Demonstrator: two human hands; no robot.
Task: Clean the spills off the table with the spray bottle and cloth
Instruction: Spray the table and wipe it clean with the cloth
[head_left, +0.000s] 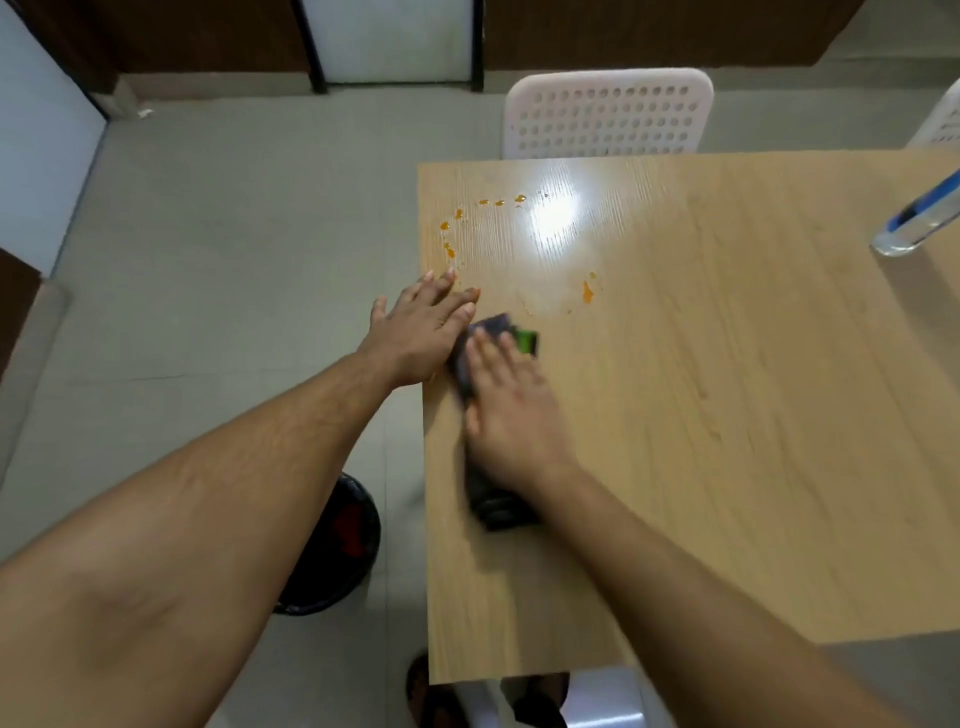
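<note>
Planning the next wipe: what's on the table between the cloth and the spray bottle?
In the head view, only bare wood lies between the cloth under the right hand and the spray bottle; the orange spills sit farther off.

Left arm: bare, stretched forward from the lower left, forearm nearly straight.
Left hand (423, 332): palm down, fingers spread and extended, resting flat at the desk (727, 415) edge, gripping nothing.
Right arm: bare, reaching in from the lower right, wrist bent slightly inward.
Right hand (511, 410): palm down, fingers together, pressed flat on the cloth (488, 332), blurred.
Spacing: hands just beside each other, fingertips nearly touching.
</note>
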